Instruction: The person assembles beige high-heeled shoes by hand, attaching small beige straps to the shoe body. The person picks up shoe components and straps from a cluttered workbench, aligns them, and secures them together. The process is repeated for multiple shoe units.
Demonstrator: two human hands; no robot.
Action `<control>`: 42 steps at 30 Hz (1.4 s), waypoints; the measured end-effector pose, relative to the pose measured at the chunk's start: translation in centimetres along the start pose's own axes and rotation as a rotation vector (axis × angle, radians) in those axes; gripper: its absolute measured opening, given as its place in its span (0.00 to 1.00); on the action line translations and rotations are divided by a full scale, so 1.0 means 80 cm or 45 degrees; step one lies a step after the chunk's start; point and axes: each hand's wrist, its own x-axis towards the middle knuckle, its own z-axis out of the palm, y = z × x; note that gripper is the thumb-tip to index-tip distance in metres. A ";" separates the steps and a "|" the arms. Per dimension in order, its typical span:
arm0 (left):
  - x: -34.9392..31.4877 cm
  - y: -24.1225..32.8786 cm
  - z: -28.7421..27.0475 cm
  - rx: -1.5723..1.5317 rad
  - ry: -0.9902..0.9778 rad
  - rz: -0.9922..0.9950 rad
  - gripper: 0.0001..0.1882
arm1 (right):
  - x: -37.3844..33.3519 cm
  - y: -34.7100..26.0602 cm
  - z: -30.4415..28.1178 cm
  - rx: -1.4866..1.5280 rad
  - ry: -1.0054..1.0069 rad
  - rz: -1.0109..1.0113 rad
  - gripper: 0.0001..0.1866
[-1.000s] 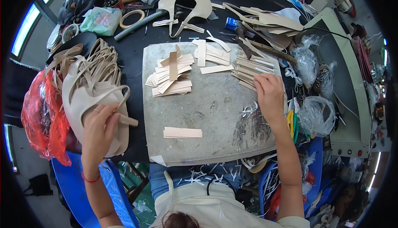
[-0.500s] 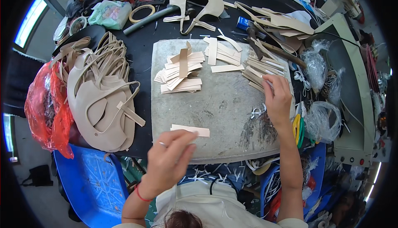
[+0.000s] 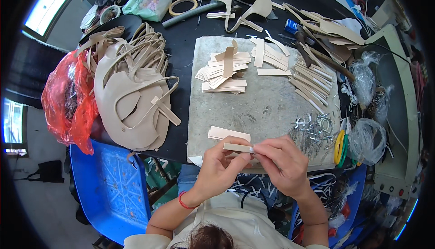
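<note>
Above the board's front edge, a narrow beige leather strip point(image 3: 235, 147) lies level between my two hands. My left hand point(image 3: 217, 169) grips its left part between thumb and fingers. With thumb and fingertips pinched, my right hand point(image 3: 285, 165) holds its right end, where a bit of white shows. Just behind my left hand rests a small stack of pale strips point(image 3: 224, 133) on the grey stone-like board point(image 3: 258, 111). Metal rings and small hardware point(image 3: 317, 126) lie to the right. Farther back is a row of folded strips point(image 3: 312, 83) with white ends.
Pale strips are heaped point(image 3: 226, 70) on the board's far left. Cut beige leather pieces point(image 3: 131, 108) pile up at left beside a red plastic bag point(image 3: 68, 104). Yellow-and-green-handled scissors point(image 3: 340, 147) stand right. A blue bin point(image 3: 108, 185) sits low left; a hammer point(image 3: 303, 45) lies behind.
My right hand has come from the row of folded strips to the front, and a strip is now held between both hands. The view has shifted, so the scene sits farther right.
</note>
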 end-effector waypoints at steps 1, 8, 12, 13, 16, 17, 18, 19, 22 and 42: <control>-0.003 0.001 -0.001 -0.001 -0.019 -0.013 0.09 | 0.001 -0.001 0.001 -0.006 0.003 -0.015 0.17; -0.006 -0.004 -0.006 0.193 0.093 0.032 0.06 | 0.002 -0.009 0.008 -0.151 -0.047 -0.051 0.14; -0.007 0.014 -0.001 0.935 0.163 0.378 0.03 | 0.011 -0.013 0.007 -0.356 -0.153 -0.209 0.14; -0.008 0.018 0.003 1.068 0.162 0.432 0.04 | 0.009 -0.015 0.004 -0.387 -0.177 -0.202 0.15; -0.011 0.012 0.005 1.133 0.191 0.537 0.05 | -0.004 -0.012 0.007 -0.261 -0.094 -0.183 0.13; -0.014 0.007 0.006 1.045 0.248 0.463 0.04 | -0.007 -0.009 0.013 -0.136 -0.031 -0.090 0.11; -0.015 0.001 0.006 0.880 0.238 0.340 0.02 | -0.011 -0.006 0.018 -0.013 0.038 0.002 0.10; -0.017 -0.001 0.004 0.691 0.216 0.286 0.02 | -0.015 -0.006 0.025 0.135 0.108 0.079 0.08; -0.012 0.001 0.016 0.408 0.125 0.197 0.04 | -0.023 -0.007 0.027 0.811 0.171 0.777 0.05; -0.003 0.018 0.003 0.214 0.186 0.007 0.08 | -0.048 0.083 -0.090 -1.112 -0.238 0.055 0.11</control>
